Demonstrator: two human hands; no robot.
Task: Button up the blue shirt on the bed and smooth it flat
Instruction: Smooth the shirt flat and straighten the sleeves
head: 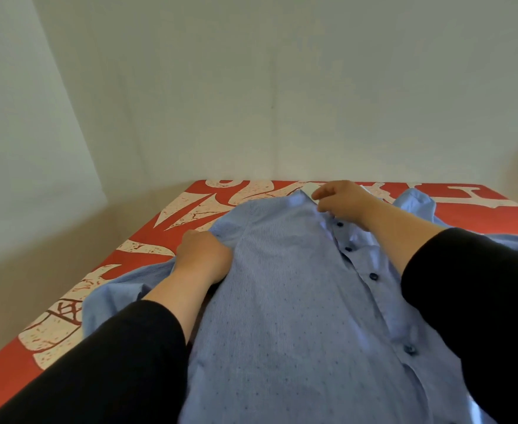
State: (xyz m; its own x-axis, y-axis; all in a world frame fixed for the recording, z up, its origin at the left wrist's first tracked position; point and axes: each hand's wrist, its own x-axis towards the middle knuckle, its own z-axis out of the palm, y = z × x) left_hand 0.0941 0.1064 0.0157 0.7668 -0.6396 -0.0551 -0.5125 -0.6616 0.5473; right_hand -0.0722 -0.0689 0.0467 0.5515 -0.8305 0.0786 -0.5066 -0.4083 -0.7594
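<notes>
Gripping the dotted blue shirt, left hand bunches the shoulder; right hand pinches the collar.

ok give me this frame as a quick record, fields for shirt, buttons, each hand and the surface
shirt: blue shirt lying front up on the bed, collar at the far end
buttons: dark buttons in a row along the placket; whether each is fastened is hard to tell
left hand: left hand grips the shirt at the shoulder, by the sleeve
right hand: right hand pinches the fabric at the collar
surface: bed with a red and white patterned cover
sleeves: both arms in black sleeves
</notes>
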